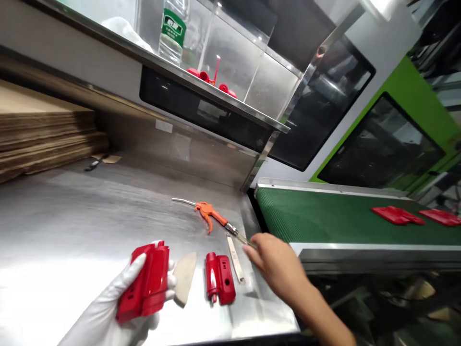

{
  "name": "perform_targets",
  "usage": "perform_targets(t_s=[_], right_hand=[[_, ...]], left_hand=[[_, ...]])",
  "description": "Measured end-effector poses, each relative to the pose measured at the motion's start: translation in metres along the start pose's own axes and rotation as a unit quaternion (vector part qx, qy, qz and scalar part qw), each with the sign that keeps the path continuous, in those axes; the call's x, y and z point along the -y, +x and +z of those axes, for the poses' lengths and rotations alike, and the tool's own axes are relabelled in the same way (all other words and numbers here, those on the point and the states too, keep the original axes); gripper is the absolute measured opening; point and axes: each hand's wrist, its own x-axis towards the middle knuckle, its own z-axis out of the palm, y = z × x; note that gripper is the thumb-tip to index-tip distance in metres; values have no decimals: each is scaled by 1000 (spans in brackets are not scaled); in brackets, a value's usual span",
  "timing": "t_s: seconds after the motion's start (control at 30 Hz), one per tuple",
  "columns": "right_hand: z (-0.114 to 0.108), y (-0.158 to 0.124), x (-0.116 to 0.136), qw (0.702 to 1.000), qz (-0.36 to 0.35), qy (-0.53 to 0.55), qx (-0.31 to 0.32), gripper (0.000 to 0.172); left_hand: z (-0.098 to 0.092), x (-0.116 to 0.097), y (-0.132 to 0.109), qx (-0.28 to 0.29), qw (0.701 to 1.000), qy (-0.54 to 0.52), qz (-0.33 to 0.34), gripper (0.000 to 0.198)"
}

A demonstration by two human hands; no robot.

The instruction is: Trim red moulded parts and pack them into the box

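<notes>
My left hand (pixel 108 307), in a white glove, grips a red plastic housing part (pixel 146 283) just above the steel table (pixel 72 226). A second, smaller red plastic part (pixel 219 278) lies on the table to its right, beside a beige pad (pixel 184 278). My bare right hand (pixel 275 262) reaches toward the table's right edge, its fingertips at the hose end of an orange air blow gun (pixel 209 214). A thin metal blade (pixel 236 259) lies just left of that hand. The fingers are curled; whether they hold anything is unclear.
A stack of flattened cardboard (pixel 43 134) sits at the back left. A green conveyor belt (pixel 324 221) to the right carries two red parts (pixel 396 215). The shelf above holds a water bottle (pixel 173 29) and small red caps (pixel 207 77).
</notes>
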Motion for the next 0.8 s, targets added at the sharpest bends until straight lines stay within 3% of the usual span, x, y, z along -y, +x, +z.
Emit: perform_targets(t_s=[0.1,0.17,0.23,0.33,0.43,0.6,0.7,0.8], right_hand=[[75,32,22,995,41,17,87,23],[99,42,23,991,64,50,102,17],[108,46,16,988,66,98,103,10],[104,45,3,974,12,201,101,12],[90,36,1,945,-43,312,88,33],[63,8,13,850,-28,519,89,54],[53,-12,28,802,-58,573,156,41],[53,-31,46,790,-55,587,168,46]], left_hand=[[10,4,-10,0,997,10,78,77],[13,8,-16,15,996,9,93,78],[13,11,-18,21,996,-8,89,79],[12,14,-19,42,996,-56,46,89],[13,15,-22,63,994,-93,-15,102],[24,16,-30,36,990,-139,7,99],[27,18,-27,19,983,-183,-14,83],[27,20,-20,-34,990,-134,-5,55]])
